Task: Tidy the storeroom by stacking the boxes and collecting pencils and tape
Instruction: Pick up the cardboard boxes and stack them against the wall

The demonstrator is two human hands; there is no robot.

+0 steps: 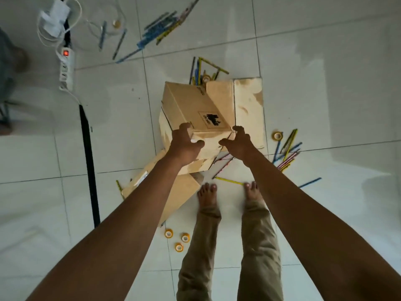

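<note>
- White tiled floor (303, 51), littered. Power strip (66, 69) with a lit red switch at upper left, white cable coiled beyond it; a black strap (89, 161) runs down the left side.
- Pencils lie in loose groups: one spread far ahead (160, 31), one bunch just behind the boxes (199, 70), another to the right (286, 151), and a single yellow pencil (230, 181) near the bare toes.
- Three yellow tape rolls (178, 237) sit close together by the left leg; another tape roll (277, 135) lies beside the right-hand pencils.
- A flattened cardboard box (249, 109) lies on the floor to the right; a lower box (182, 192) sits under the left forearm.
- Closed cardboard box (191, 105), printed label on top, is tilted and overlaps both of these.
- Left hand (184, 144): fingers curled over the box's near-left corner, gripping it.
- Right hand (238, 142): fingers bent, clamped on the near-right corner.
</note>
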